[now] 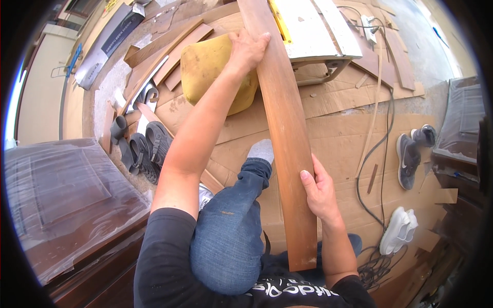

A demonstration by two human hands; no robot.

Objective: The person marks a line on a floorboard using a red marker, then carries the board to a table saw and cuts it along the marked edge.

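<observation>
A long brown wooden plank [285, 123] runs from the top of the view down to my lap, slightly slanted. My left hand [249, 49] grips its left edge near the far end, beside a dirty yellow cushion-like seat [203, 69]. Lower down, my right hand [320, 189] holds the right edge, its thumb against the plank's side and the other fingers partly hidden beneath. Right of the far end stands a white-topped bench or machine [321, 28] with a yellow strip [280, 21] along its left side.
Cardboard sheets [339, 138] cover the floor. A black cable [362, 174] curls down the right, past dark sneakers [408, 159] and white shoes [398, 231]. Grey clogs [146, 149] lie left, near a plastic-wrapped dark cabinet [67, 200]. Loose boards [187, 54] lie behind the yellow seat.
</observation>
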